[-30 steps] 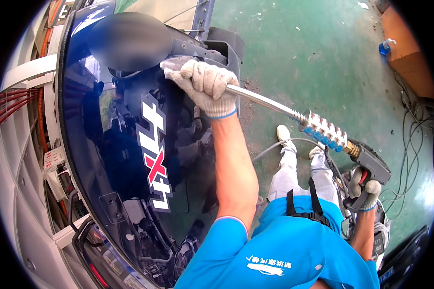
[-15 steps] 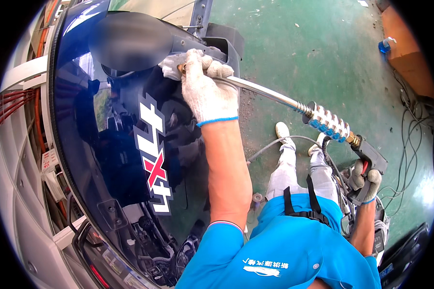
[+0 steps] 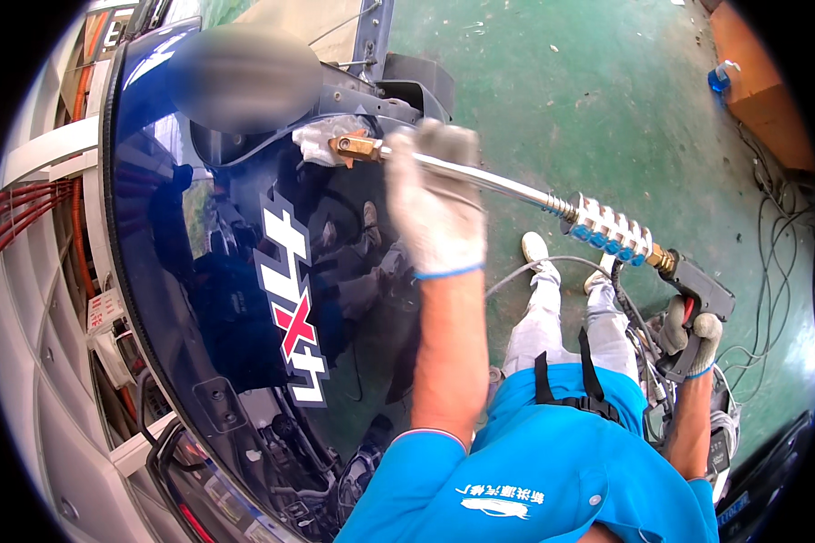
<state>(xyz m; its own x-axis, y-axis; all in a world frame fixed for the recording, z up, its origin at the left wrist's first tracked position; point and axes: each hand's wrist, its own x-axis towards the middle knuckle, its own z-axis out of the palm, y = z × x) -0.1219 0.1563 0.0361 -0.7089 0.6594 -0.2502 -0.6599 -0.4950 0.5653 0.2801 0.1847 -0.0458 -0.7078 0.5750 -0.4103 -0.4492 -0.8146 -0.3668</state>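
My right hand, in a pale glove, is closed round the black pistol grip of a slide-hammer dent puller. The tool has a long silver rod, a ribbed weight near the grip and a brass tip. The tip meets a bare, silvery patch on a dark blue vehicle panel. My gloved left hand is at the rod just behind the tip. Motion smears its fingers, so I cannot tell whether they grip the rod.
A white and red decal runs along the glossy panel. Cables lie on the green floor at the right, beside an orange-brown box with a blue bottle. A hose hangs near my legs.
My left hand has moved back to the right along the rod, away from the tip, uncovering the brass tip and the bare patch. My right hand keeps its hold on the grip.
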